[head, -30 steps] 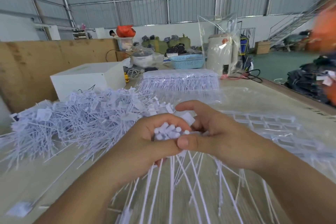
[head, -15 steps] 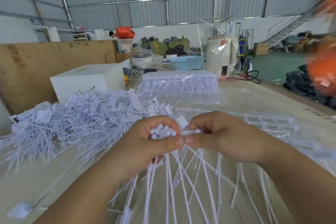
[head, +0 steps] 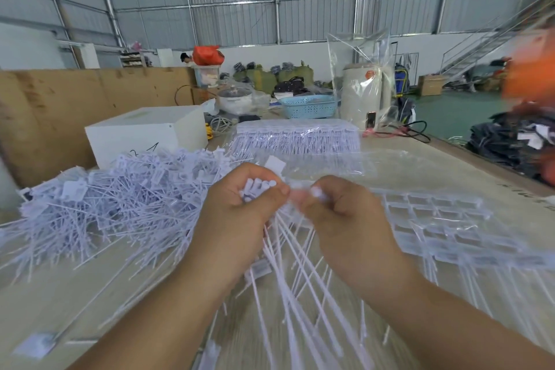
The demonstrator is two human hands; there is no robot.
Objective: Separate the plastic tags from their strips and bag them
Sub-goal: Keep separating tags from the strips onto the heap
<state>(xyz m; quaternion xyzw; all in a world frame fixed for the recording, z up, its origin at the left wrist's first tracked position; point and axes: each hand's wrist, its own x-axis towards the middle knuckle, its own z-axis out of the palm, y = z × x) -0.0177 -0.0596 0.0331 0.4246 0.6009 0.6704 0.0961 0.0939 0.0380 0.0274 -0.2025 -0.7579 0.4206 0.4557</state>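
Left hand [head: 240, 204] grips a bundle of tags [head: 258, 186], heads poking up, tails fanning down toward the near edge of the tabletop [head: 435, 165]. Right hand [head: 339, 213] pinches one blurred tag [head: 315, 192] just beside the bundle: this looks like the separating step. Loose tags pile [head: 126, 198] lies left; uncut strips [head: 444, 222] right. Next move probably calls for a clean pull away, then bagging.

Two hands: the left hand [head: 240, 213] and the right hand [head: 345, 213]. One white box [head: 144, 135], one blue basket [head: 309, 106], one orange bag [head: 207, 55]. The loose tags in the pile [head: 120, 198] are too many to count.
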